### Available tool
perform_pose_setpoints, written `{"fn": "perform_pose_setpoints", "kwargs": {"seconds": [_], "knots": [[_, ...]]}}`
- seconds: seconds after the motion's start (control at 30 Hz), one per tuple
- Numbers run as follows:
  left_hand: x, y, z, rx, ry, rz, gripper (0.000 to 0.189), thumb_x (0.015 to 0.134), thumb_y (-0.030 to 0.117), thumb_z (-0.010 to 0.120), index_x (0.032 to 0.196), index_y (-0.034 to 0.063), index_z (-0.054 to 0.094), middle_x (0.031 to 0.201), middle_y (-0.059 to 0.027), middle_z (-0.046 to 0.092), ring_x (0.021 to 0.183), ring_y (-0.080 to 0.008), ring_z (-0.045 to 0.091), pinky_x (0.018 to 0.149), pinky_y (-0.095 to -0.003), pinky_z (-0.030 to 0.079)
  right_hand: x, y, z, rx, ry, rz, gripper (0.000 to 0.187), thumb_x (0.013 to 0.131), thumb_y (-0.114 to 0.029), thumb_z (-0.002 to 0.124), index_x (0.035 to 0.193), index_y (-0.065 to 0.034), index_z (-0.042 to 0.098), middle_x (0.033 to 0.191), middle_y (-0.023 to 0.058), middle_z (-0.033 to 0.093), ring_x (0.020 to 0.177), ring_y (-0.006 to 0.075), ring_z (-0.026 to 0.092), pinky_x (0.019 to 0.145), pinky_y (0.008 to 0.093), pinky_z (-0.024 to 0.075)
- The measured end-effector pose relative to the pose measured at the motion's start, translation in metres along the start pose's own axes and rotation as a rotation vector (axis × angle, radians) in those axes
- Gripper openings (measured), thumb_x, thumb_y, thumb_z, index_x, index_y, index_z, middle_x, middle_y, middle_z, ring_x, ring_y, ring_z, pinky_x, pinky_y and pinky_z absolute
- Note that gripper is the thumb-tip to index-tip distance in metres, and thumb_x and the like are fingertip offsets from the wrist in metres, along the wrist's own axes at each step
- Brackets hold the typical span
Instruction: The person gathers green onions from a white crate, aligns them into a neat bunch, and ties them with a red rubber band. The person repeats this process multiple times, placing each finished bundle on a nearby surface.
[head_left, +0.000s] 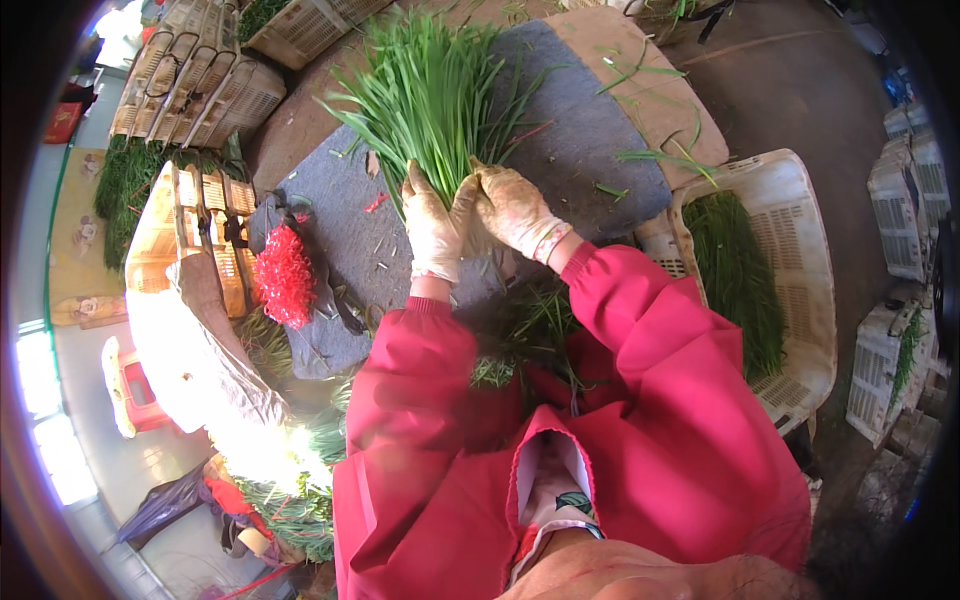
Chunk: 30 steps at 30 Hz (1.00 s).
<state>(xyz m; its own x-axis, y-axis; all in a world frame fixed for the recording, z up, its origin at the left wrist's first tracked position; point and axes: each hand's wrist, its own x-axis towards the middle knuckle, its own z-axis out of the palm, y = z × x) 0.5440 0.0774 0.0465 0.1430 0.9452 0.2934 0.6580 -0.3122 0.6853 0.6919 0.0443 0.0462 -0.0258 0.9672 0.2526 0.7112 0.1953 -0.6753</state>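
Note:
A thick bunch of long green leaves, apparently garlic chives (435, 97), lies on a grey mat (330, 187) with its leaf tips pointing away from me. My left hand (435, 217), in a soiled light glove, holds the bunch's near end from the left. On its right side my right hand (517, 206), gloved alike, has its fingers against the stems, close to the left fingertips. The lower ends of the stems are partly hidden by both hands. A bundle of red plastic ties (285, 277) rests at the mat's left edge.
To the right stands a plastic crate (806, 262) holding green leaves (731, 277). Stacked crates (202, 90) stand at the upper left, and a red stool (139, 386) further down. Loose leaves (532, 322) lie between my forearms.

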Motion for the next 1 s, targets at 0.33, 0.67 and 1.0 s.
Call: {"fn": "perform_pose_setpoints", "kwargs": {"seconds": [0.33, 0.67, 1.0], "knots": [[0.009, 0.008, -0.019, 0.009, -0.069, -0.191, 0.113, 0.074, 0.056, 0.083, 0.148, -0.0120, 0.031, 0.142, -0.0339, 0.046, 0.134, -0.0436, 0.045, 0.112, -0.0424, 0.037, 0.006, 0.084, -0.079, 0.301, 0.160, 0.325, 0.018, 0.086, -0.006, 0.062, 0.101, -0.0022, 0.070, 0.099, 0.0152, 0.070, 0.097, 0.0255, 0.068, 0.083, 0.0365, 0.0547], [0.006, 0.003, -0.029, -0.478, 0.107, -0.073, 0.089, 0.088, 0.036, 0.079, 0.148, -0.0098, 0.032, 0.149, -0.0258, 0.043, 0.133, -0.0307, 0.048, 0.110, -0.0367, 0.039, 0.010, 0.090, -0.053, -0.509, 0.124, 0.081, 0.022, 0.082, -0.018, 0.068, 0.104, -0.0134, 0.071, 0.098, 0.0115, 0.069, 0.090, 0.0319, 0.068, 0.078, 0.0439, 0.0539], [0.002, -0.102, -0.098, 0.457, 0.035, -0.467, 0.043, 0.075, 0.018, 0.075, 0.118, 0.0206, 0.072, 0.126, -0.0117, 0.063, 0.117, -0.0377, 0.058, 0.102, -0.0478, 0.047, 0.006, 0.075, -0.064, -0.435, -0.006, 0.111, 0.019, 0.082, -0.020, 0.070, 0.098, -0.0103, 0.069, 0.095, 0.0127, 0.068, 0.092, 0.0344, 0.067, 0.079, 0.0452, 0.0537]]}}
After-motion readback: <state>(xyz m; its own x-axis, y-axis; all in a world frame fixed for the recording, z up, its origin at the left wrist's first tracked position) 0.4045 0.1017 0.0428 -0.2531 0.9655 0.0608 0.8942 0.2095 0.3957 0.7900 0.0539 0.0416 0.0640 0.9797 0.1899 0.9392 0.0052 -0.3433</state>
